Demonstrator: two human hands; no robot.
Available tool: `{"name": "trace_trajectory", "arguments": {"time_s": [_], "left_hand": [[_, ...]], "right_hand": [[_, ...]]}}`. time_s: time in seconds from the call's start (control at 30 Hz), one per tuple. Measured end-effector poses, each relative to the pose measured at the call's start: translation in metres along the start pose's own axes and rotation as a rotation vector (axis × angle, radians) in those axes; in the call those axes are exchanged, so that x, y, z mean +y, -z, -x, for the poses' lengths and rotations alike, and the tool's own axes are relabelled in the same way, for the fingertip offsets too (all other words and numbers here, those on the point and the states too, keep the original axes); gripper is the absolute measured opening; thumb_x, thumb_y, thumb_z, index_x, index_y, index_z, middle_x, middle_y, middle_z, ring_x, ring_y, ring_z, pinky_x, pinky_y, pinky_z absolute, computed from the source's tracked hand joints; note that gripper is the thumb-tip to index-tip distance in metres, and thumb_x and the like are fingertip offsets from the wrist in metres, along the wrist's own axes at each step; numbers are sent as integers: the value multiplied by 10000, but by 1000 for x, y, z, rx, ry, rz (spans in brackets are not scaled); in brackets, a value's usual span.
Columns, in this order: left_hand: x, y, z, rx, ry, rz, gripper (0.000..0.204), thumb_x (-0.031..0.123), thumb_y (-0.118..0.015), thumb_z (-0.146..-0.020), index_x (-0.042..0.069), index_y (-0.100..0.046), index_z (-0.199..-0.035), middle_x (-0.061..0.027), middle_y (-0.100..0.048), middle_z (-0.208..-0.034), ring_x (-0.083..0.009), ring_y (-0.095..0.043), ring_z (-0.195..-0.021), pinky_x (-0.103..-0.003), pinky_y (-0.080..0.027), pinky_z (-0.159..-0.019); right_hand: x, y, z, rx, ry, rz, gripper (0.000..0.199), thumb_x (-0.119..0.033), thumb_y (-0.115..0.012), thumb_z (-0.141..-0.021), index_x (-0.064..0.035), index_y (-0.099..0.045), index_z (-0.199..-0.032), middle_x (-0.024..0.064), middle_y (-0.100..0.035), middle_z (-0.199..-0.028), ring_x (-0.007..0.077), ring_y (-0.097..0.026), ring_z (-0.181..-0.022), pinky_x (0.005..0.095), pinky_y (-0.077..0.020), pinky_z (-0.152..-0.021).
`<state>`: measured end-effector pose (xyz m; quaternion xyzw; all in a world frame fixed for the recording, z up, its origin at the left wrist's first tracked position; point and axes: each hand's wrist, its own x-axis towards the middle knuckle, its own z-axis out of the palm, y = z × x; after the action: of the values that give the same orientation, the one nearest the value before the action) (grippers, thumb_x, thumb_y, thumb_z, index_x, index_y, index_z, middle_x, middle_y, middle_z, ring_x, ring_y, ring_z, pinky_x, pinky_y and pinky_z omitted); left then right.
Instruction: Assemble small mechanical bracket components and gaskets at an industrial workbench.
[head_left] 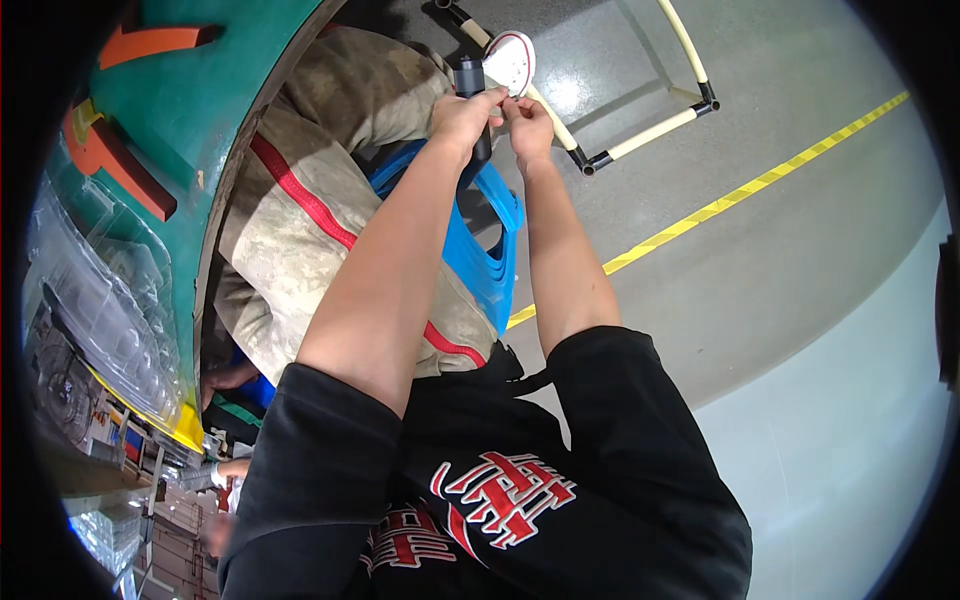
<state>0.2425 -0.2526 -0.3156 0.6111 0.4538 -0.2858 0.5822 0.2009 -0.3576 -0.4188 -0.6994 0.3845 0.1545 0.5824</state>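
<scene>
My left hand (465, 122) is closed around a black cylindrical tool (482, 150), whose knobbed end (468, 78) sticks out past the fingers. Beside that end is a white round disc (513, 58) with a thin red ring near its rim. Fingers of my right hand (530, 125) are pinched at the disc's lower edge, close to the left fingertips. Whether the disc is joined to the tool is hidden by my hands. Both arms stretch forward over my lap, above a blue plastic seat (480, 255).
Camouflage trousers with a red stripe (300, 190) lie left of the seat. On the green table (240, 70) are orange tools (130, 175) and clear plastic pieces (110, 290). A cream pipe frame (650, 135) stands on the grey floor, crossed by yellow tape (720, 205). Another person's hand (232, 377) shows at left.
</scene>
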Motion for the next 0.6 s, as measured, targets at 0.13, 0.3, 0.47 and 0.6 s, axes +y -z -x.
{"name": "trace_trajectory", "arguments": {"time_s": [0.13, 0.3, 0.47, 0.6], "left_hand": [[0, 0, 2, -11, 1, 8, 309, 233, -781, -800, 30, -669, -1005, -81, -676, -855, -114, -648, -648, -221, -461, -529], [2, 1, 4, -27, 15, 22, 312, 234, -780, -798, 36, -672, -1014, -82, -677, -861, -114, -644, -645, -233, -461, -518], [5, 0, 7, -16, 27, 18, 300, 230, -781, -793, 39, -689, -1004, -82, -679, -863, -111, -632, -636, -238, -461, -514], [19, 0, 17, 39, 34, -80, 301, 217, -781, -785, 33, -707, -1011, -85, -682, -864, -108, -617, -627, -236, -463, -527]], "right_hand": [[-5, 5, 9, -42, 113, 166, 146, -125, -697, -854, 0, -653, -915, 81, -652, -738, 186, -602, -636, 319, -514, -646], [-11, -3, 13, -10, 182, 190, 143, -114, -691, -851, 5, -656, -923, 86, -658, -746, 201, -615, -645, 338, -519, -658], [-9, -5, 9, 5, 163, 220, 143, -111, -680, -858, 3, -660, -942, 97, -671, -770, 224, -643, -686, 345, -530, -688], [-8, 5, 7, 80, 153, 200, 182, -128, -667, -868, -7, -650, -1003, 117, -695, -829, 242, -671, -752, 344, -539, -731]]}}
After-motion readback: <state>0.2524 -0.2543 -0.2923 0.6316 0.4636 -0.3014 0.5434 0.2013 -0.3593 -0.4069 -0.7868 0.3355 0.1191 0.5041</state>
